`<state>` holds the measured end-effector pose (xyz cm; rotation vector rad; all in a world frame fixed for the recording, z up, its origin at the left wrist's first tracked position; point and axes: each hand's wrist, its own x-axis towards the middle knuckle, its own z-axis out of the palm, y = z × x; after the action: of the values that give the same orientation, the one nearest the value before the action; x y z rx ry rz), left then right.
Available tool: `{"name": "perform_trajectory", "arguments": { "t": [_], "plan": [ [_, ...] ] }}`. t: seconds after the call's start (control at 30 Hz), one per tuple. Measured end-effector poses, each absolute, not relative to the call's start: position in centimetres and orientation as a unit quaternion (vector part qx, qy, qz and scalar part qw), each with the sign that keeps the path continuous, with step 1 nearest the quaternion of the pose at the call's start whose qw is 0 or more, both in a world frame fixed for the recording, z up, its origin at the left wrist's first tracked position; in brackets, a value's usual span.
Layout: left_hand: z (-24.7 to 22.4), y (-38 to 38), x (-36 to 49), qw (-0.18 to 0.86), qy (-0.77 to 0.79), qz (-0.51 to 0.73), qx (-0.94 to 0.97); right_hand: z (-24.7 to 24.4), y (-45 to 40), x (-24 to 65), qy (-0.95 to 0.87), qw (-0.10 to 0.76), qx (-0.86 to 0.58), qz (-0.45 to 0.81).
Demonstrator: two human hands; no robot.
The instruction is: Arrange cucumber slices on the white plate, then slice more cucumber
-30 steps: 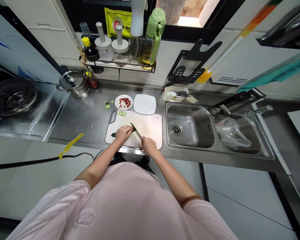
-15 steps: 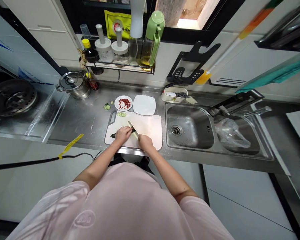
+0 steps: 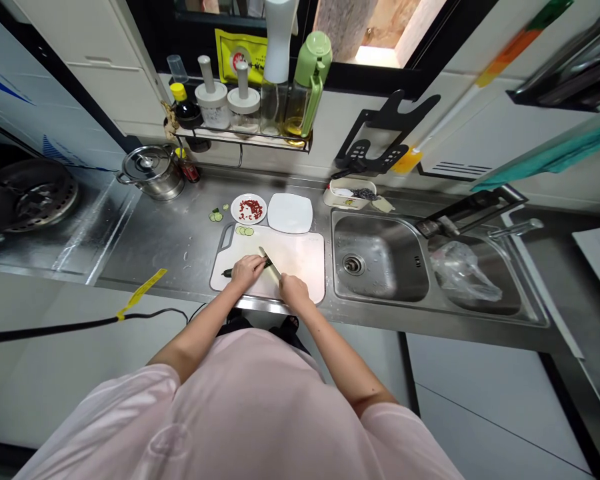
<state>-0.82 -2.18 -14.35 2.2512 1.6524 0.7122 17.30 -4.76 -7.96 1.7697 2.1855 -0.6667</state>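
My left hand [image 3: 247,272] is closed over a dark green cucumber [image 3: 227,273], whose end pokes out to the left. In my right hand [image 3: 294,292] is a kitchen knife [image 3: 271,262], its blade slanting up and left against the cucumber's right end. Both hands are over a white cutting board [image 3: 305,257] with a grey handle at its upper left. A few cucumber slices [image 3: 245,231] lie along the board's top edge. Behind the board stand a round plate [image 3: 236,217] of chopped red pieces [image 3: 251,209] and a white square plate [image 3: 290,213].
Cucumber scraps [image 3: 216,215] lie on the steel counter, left of the round plate. A lidded pot [image 3: 153,175] stands at the back left beside a small bottle [image 3: 189,168]. To the right is a double sink [image 3: 380,260] with a plastic bag [image 3: 464,272]. A seasoning shelf [image 3: 245,138] hangs above.
The whole view has shifted slightly downward. Both hands keep nearly the same place on the board, with the knife still at the cucumber.
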Motion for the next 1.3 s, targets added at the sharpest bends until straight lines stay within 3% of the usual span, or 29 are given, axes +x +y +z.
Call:
{"name": "perform_trajectory", "arguments": {
  "t": [0.23,1.3],
  "plan": [
    [-14.4,-2.1,-0.8,0.132,0.574,0.251,0.768,-7.8,-6.1,18.1,0.737,0.153,0.614,-0.237],
    [-14.2,-2.1,-0.7,0.124,0.571,0.252,0.772,-9.7,-4.9,16.8,0.740,0.118,0.620,-0.235]
  ]
}}
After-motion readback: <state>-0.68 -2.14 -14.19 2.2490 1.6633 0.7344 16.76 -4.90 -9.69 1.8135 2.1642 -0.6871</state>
